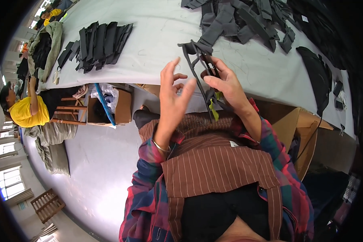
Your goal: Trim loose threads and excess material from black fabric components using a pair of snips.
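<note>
My right hand (226, 82) grips a thin dark grey fabric strip (191, 60) together with a small dark tool, held above the near edge of the grey table (157, 36). The strip hangs down between my hands, with a yellow-green bit (214, 113) near its lower end. My left hand (173, 94) is raised just left of the strip, fingers spread, its fingertips close to the strip and holding nothing. A metal bangle (160, 146) sits on the left wrist. I wear a plaid shirt and a brown striped apron (213, 161).
A fanned stack of black fabric pieces (97, 44) lies at the table's left, a heap of grey strips (242, 20) at the back right, black cloth (318, 76) at right. A cardboard box (109, 105) stands under the table. A person in yellow (24, 111) sits at left.
</note>
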### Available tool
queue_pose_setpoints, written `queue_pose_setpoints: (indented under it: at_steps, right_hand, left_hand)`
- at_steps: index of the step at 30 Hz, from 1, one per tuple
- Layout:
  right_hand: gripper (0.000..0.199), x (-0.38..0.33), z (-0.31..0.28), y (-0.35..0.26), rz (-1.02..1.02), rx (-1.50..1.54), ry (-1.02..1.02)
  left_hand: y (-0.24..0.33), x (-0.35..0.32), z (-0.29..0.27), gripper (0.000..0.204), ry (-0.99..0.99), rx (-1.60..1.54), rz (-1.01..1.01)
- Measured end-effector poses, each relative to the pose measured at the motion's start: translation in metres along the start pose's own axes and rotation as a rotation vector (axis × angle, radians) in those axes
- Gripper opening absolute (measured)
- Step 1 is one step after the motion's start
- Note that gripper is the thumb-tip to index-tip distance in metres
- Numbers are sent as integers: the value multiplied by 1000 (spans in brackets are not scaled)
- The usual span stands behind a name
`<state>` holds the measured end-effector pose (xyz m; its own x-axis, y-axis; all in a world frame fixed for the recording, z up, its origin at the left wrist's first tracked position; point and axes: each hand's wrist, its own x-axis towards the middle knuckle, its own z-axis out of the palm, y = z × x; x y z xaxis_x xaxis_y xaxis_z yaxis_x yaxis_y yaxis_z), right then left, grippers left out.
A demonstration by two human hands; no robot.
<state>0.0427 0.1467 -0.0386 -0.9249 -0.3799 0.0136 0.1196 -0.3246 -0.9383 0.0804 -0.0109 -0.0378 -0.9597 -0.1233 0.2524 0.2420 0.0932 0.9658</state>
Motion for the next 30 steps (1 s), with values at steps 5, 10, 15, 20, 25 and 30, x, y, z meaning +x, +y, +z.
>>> queue_pose_setpoints:
  at_steps: [5, 10, 15, 20, 25, 30]
  right_hand:
    - [50, -2, 5, 0, -15, -50, -57]
    - [31, 9, -9, 17, -61, -110, 109]
    - [29, 14, -43, 25, -194, -477, 281]
    - [30, -1, -74, -4, -206, -793, 477]
    - [18, -15, -92, -11, -297, -1051, 399]
    - [15, -9, -87, 0, -344, -1267, 217]
  left_hand:
    - [4, 23, -3, 56, -133, -197, -251]
    - [5, 40, 8, 42, -21, -421, -253]
    - [-11, 63, 23, 46, -121, -407, -269]
    - [-43, 76, 39, 42, -145, -277, -254]
    - [-62, 80, 52, 39, -149, -228, -261]
    - [-56, 75, 53, 38, -135, -230, -285]
